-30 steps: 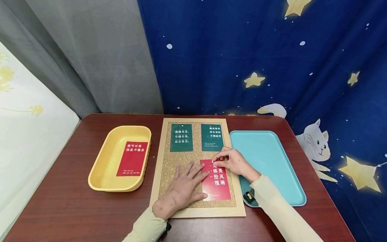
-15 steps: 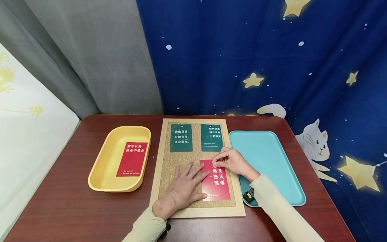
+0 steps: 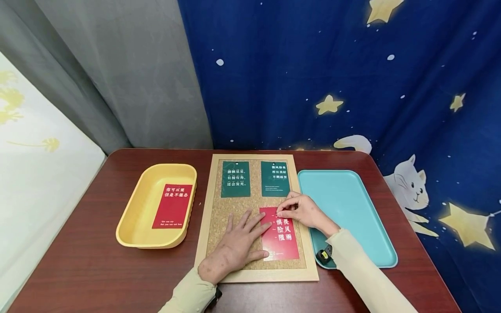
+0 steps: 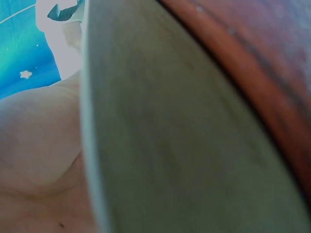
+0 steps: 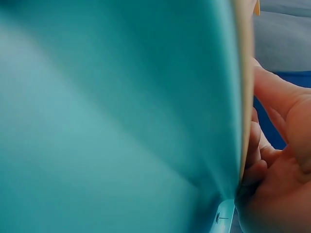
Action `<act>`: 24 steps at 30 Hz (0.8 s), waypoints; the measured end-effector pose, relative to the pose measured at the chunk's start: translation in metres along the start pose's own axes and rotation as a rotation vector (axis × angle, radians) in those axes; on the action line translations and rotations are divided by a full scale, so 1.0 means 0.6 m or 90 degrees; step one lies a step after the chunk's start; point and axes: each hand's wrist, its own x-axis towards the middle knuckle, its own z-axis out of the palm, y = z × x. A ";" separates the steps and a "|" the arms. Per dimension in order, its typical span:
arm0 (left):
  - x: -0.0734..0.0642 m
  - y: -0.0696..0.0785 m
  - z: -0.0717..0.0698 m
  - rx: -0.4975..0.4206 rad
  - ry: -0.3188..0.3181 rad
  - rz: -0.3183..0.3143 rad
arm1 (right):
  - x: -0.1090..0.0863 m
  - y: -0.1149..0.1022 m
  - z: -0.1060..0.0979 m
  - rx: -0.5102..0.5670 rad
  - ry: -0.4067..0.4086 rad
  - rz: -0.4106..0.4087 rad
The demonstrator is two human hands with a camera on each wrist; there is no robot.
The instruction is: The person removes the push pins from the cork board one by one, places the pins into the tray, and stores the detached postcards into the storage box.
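Observation:
My left hand (image 3: 235, 248) lies spread on the wood-framed corkboard (image 3: 236, 206), its fingertips on the left edge of a red card (image 3: 283, 248) with white Chinese lettering. At the card's top edge my right hand (image 3: 305, 212) pinches a small pushpin, largely hidden by thumb and forefinger. Two green cards, one at left (image 3: 235, 189) and one at right (image 3: 275, 184), hang higher on the board, each with a tiny pin at its top. In the right wrist view, the right hand (image 5: 279, 167) shows curled fingers beyond the board's edge; the pin is out of sight there.
Left of the board stands a yellow tub (image 3: 137, 217) holding another red card (image 3: 174, 208). A turquoise tray (image 3: 352, 217) lies to the right, close against the frame. Curtains rise behind the dark wooden table (image 3: 82, 261).
A pale bit of the pin, seen at the right fingertips a second ago, is now covered by them. Both hands and the cards keep their places; the view shifts very slightly.

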 end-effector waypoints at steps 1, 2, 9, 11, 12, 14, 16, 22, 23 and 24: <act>0.000 0.000 0.000 -0.001 0.000 -0.001 | 0.000 0.000 0.000 0.003 0.001 -0.002; 0.000 0.000 0.000 -0.001 0.000 0.000 | 0.000 0.001 0.001 0.007 0.002 -0.004; -0.001 0.000 0.000 0.002 -0.004 -0.003 | 0.001 0.004 0.001 0.003 0.009 -0.023; -0.001 0.000 0.000 0.003 -0.004 -0.003 | 0.001 0.005 0.001 -0.008 0.012 -0.028; -0.001 0.000 0.000 0.004 -0.005 -0.004 | 0.001 0.005 0.001 -0.012 0.012 -0.029; -0.002 0.001 0.000 0.005 -0.003 -0.004 | 0.000 0.006 0.001 -0.016 0.012 -0.031; -0.003 0.001 0.001 0.005 0.003 0.000 | -0.001 0.006 0.001 -0.020 0.012 -0.029; -0.004 0.002 0.000 0.009 0.010 0.002 | -0.002 0.003 -0.001 -0.017 0.015 -0.028; -0.003 0.002 0.000 0.011 0.009 0.001 | -0.002 0.003 -0.002 -0.015 0.016 -0.027; -0.002 0.002 0.000 0.014 0.008 0.000 | -0.002 0.003 -0.003 -0.013 0.017 -0.028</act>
